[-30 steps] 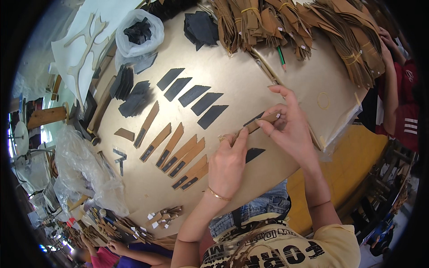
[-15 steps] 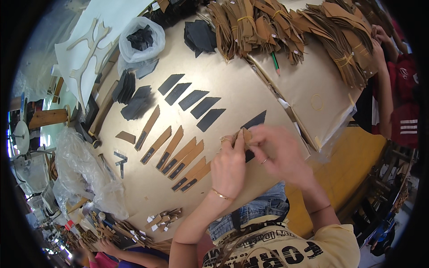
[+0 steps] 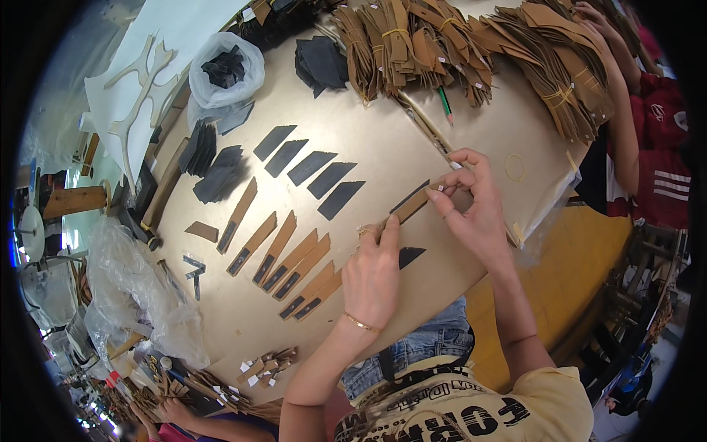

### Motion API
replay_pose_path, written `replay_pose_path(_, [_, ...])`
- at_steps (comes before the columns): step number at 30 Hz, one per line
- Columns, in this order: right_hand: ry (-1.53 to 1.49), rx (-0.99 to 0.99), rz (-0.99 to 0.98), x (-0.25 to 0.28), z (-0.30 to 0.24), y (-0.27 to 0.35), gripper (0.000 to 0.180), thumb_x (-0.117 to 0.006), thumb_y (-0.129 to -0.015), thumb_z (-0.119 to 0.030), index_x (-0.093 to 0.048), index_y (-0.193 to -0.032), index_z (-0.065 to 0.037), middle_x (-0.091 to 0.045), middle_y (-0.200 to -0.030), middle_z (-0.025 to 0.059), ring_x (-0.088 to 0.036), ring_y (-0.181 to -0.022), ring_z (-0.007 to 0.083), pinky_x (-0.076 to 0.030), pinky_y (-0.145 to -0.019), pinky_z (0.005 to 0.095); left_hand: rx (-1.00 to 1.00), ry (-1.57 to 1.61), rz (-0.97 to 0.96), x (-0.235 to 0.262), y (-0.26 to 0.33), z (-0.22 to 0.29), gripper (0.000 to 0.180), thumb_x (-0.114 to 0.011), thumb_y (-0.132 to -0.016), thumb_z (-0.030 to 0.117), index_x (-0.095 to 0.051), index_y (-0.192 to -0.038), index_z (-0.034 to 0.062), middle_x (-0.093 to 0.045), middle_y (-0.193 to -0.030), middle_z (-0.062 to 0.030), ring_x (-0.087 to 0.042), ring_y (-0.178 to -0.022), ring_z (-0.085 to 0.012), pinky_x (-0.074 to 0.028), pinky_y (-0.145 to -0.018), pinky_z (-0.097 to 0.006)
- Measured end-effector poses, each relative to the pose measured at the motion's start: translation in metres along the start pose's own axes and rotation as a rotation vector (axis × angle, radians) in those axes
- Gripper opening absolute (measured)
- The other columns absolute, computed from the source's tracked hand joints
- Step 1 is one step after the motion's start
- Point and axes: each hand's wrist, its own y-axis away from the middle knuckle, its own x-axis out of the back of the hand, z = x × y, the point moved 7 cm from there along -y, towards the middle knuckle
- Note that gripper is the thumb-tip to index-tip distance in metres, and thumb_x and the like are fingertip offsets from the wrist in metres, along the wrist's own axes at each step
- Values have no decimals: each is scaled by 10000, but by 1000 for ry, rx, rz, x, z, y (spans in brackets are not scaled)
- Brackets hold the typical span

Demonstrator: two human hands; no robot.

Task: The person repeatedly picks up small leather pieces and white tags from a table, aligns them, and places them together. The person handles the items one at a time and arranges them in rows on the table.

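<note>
A narrow brown leather strip (image 3: 414, 210) lies slantwise between my two hands, over a black piece (image 3: 409, 196) whose dark edge shows along its far side. My left hand (image 3: 372, 276) grips the strip's near end, with the fingertips pressed down on it. At the far end, beside a small white tag, the thumb and fingers of my right hand (image 3: 477, 210) pinch the strip. Next to my left hand lies another black slanted piece (image 3: 412, 256), partly covered. Several brown strips with black patches (image 3: 293, 267) lie fanned out to the left, below a row of black slanted pieces (image 3: 311, 168).
Banded bundles of brown strips (image 3: 412, 44) and a green pencil (image 3: 445, 105) lie at the back. Stacks of black pieces (image 3: 221, 175) and a plastic bag (image 3: 252, 72) are at the left. A co-worker's arm (image 3: 626, 140) reaches in at the right.
My right hand has moved up and away from my left hand to the strip's far end. The strip, hidden before between the fingers, now shows stretched out flat.
</note>
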Motion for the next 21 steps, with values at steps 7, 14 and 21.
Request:
replay_pose_path(7, [51, 54, -15, -3, -3, -2, 529, -714, -824, -14, -434, -1272, -34, -612, -804, 27, -569, -784, 121, -470, -803, 281, 2, 10, -7, 0, 0, 0, 305, -619, -881, 8, -674, -1179, 41, -655, -1001, -172, -673, -703, -349, -542, -590, -427])
replay_pose_path(14, [39, 46, -8, -5, 1, -1, 520, -715, -813, -15, -451, -1260, -44, -613, -872, 51, -561, -808, 137, -471, -810, 295, 18, -11, -25, -1, -1, 0, 300, -618, -882, 10, -674, -1175, 38, -657, -1012, -180, -675, -719, -356, -542, -595, -429])
replay_pose_path(21, [604, 577, 145, -13, -26, 21, 433, -677, -761, 26, -657, -1172, -110, -527, -1298, 123, -546, -1122, 285, -482, -862, 375, 12, 29, 2, 2, -2, 1, 280, -609, -885, 4, -682, -1153, 31, -661, -959, -184, -673, -729, -369, -538, -620, -436])
